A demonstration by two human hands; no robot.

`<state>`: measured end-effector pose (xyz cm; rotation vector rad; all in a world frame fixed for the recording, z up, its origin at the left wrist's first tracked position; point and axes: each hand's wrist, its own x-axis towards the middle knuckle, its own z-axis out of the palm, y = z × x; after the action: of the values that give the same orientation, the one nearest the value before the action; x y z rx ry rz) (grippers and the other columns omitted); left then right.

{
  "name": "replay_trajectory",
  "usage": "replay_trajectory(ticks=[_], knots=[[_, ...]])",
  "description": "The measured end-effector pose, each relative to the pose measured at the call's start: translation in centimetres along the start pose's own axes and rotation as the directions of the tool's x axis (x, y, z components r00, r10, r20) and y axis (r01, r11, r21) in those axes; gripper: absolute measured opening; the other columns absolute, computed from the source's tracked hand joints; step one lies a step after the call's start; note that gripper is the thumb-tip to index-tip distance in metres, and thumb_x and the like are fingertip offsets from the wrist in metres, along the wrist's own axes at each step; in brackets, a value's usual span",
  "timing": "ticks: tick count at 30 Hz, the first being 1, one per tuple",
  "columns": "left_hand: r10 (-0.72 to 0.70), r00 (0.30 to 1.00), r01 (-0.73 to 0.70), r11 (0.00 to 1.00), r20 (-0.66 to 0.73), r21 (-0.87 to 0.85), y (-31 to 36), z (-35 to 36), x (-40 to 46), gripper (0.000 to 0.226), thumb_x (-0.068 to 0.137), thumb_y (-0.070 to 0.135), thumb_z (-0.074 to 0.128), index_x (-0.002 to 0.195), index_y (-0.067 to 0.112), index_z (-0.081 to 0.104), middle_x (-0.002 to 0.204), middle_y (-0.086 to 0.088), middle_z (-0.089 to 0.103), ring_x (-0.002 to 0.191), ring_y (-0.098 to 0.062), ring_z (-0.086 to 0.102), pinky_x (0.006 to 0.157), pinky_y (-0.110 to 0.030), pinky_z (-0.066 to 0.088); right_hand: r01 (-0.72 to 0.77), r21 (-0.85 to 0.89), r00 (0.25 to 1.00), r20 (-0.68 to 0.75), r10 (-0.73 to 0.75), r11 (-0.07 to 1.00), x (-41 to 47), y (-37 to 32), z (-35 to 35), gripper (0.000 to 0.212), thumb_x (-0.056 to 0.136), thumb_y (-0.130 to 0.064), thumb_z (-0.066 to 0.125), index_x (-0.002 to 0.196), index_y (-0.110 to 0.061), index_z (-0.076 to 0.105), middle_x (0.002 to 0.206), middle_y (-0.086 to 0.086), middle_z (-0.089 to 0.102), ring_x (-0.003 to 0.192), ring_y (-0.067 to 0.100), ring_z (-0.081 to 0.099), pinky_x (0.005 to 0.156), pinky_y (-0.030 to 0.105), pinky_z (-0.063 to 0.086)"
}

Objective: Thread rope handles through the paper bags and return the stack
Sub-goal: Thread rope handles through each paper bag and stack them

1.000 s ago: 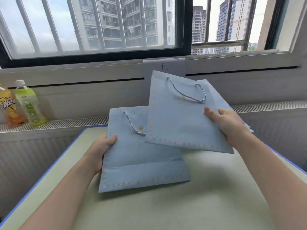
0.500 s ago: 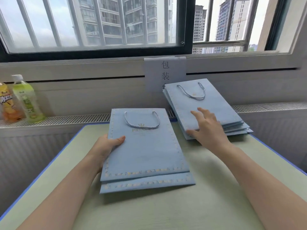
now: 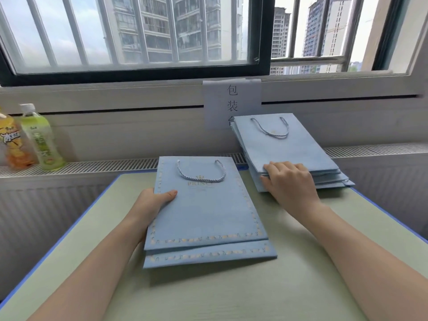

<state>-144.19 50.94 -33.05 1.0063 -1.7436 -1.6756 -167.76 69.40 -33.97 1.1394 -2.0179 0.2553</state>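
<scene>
Two light blue paper bags (image 3: 203,216) with rope handles lie stacked flat in front of me on the table (image 3: 231,293). My left hand (image 3: 155,202) grips their left edge, thumb on top. A taller stack of several blue bags (image 3: 284,147) sits at the far right of the table, its top bag showing a rope handle (image 3: 271,133). My right hand (image 3: 291,181) holds the near left corner of that stack, fingers on top and thumb lower at the edge.
Two drink bottles, one orange (image 3: 11,142) and one green (image 3: 41,137), stand on the radiator ledge at the left. A paper sign (image 3: 231,100) hangs on the wall behind the far stack. The table has a blue rim (image 3: 69,228).
My right hand laid the bag it was holding in the air onto the far right stack, then moved to the stack's near corner. My left hand stayed on the near bags.
</scene>
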Motion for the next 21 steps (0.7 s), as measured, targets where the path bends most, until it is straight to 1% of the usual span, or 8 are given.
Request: replay_trajectory(ticks=[7, 9, 11, 13, 15, 17, 19, 21], knots=[[0.003, 1.000, -0.003, 1.000, -0.011, 0.028, 0.0, 0.2, -0.1, 0.017, 0.090, 0.014, 0.062, 0.099, 0.000, 0.065, 0.096, -0.018, 0.071, 0.084, -0.036, 0.068, 0.071, -0.040, 0.055, -0.060, 0.134, 0.964, -0.249, 0.092, 0.989, 0.2, -0.7, -1.4, 0.023, 0.080, -0.015, 0.042, 0.058, -0.012, 0.048, 0.048, -0.001, 0.044, 0.046, 0.021, 0.042, 0.054, 0.030, 0.043], [0.004, 1.000, -0.003, 0.999, -0.012, 0.034, 0.0, 0.3, -0.1, 0.014, 0.090, 0.013, 0.061, 0.096, 0.001, 0.065, 0.094, -0.017, 0.071, 0.080, -0.034, 0.068, 0.068, -0.038, 0.055, -0.051, 0.145, 0.971, -0.223, 0.082, 0.988, 0.3, -0.7, -1.3, 0.023, 0.084, -0.020, 0.045, 0.065, -0.012, 0.055, 0.058, 0.000, 0.054, 0.053, 0.023, 0.052, 0.061, 0.032, 0.045], [0.005, 1.000, -0.004, 0.999, -0.025, 0.036, 0.0, 0.4, -0.1, 0.015, 0.090, 0.012, 0.062, 0.097, -0.001, 0.065, 0.091, -0.015, 0.070, 0.076, -0.031, 0.067, 0.067, -0.036, 0.054, -0.057, 0.174, 0.996, -0.053, 0.068, 0.983, 0.1, -0.8, -0.8, 0.021, 0.086, -0.031, 0.059, 0.091, -0.011, 0.064, 0.092, 0.006, 0.066, 0.083, 0.029, 0.064, 0.078, 0.039, 0.047], [0.005, 0.999, -0.004, 0.999, -0.034, 0.036, 0.0, 0.4, -0.1, 0.016, 0.089, 0.011, 0.062, 0.099, -0.002, 0.064, 0.090, -0.014, 0.070, 0.075, -0.030, 0.067, 0.067, -0.036, 0.054, -0.109, 0.144, 0.964, 0.258, 0.069, 0.983, -0.3, -1.0, -0.6, 0.054, 0.086, -0.047, 0.059, 0.125, -0.012, 0.052, 0.135, 0.010, 0.051, 0.122, 0.028, 0.050, 0.100, 0.044, 0.036], [0.002, 0.999, -0.001, 0.999, -0.036, 0.047, 0.1, 0.4, -0.2, 0.018, 0.089, 0.012, 0.062, 0.100, -0.002, 0.064, 0.093, -0.016, 0.070, 0.078, -0.032, 0.067, 0.069, -0.037, 0.054, -0.122, 0.087, 0.922, 0.380, 0.081, 0.989, -0.6, -1.3, -0.4, 0.060, 0.090, -0.051, 0.049, 0.137, -0.015, 0.037, 0.149, 0.005, 0.033, 0.136, 0.022, 0.033, 0.109, 0.038, 0.026], [-0.002, 0.999, 0.004, 0.999, -0.038, 0.053, 0.2, 0.4, -0.2, 0.019, 0.089, 0.013, 0.063, 0.101, -0.002, 0.064, 0.094, -0.017, 0.070, 0.079, -0.033, 0.067, 0.069, -0.037, 0.054, -0.146, 0.054, 0.928, 0.352, 0.118, 0.988, -0.4, -1.6, -0.4, 0.046, 0.092, -0.042, 0.046, 0.130, -0.016, 0.044, 0.144, 0.003, 0.041, 0.132, 0.020, 0.038, 0.103, 0.035, 0.030], [-0.004, 0.999, 0.006, 0.999, -0.036, 0.051, 0.2, 0.4, -0.2, 0.019, 0.090, 0.013, 0.062, 0.100, -0.002, 0.064, 0.093, -0.016, 0.070, 0.076, -0.030, 0.067, 0.064, -0.035, 0.053, -0.160, 0.042, 0.945, 0.296, 0.141, 0.986, -0.2, -1.9, -0.6, 0.029, 0.089, -0.030, 0.047, 0.113, -0.015, 0.053, 0.124, 0.000, 0.055, 0.117, 0.020, 0.050, 0.088, 0.033, 0.036], [0.000, 0.999, 0.002, 0.999, -0.035, 0.035, 0.3, 0.5, -0.3, 0.018, 0.090, 0.011, 0.061, 0.101, -0.003, 0.063, 0.092, -0.016, 0.069, 0.073, -0.029, 0.066, 0.064, -0.034, 0.053, -0.144, 0.031, 0.960, 0.246, 0.132, 0.989, 0.1, -2.1, -0.7, 0.015, 0.087, -0.024, 0.047, 0.095, -0.014, 0.055, 0.100, 0.000, 0.060, 0.099, 0.022, 0.057, 0.073, 0.031, 0.033]])
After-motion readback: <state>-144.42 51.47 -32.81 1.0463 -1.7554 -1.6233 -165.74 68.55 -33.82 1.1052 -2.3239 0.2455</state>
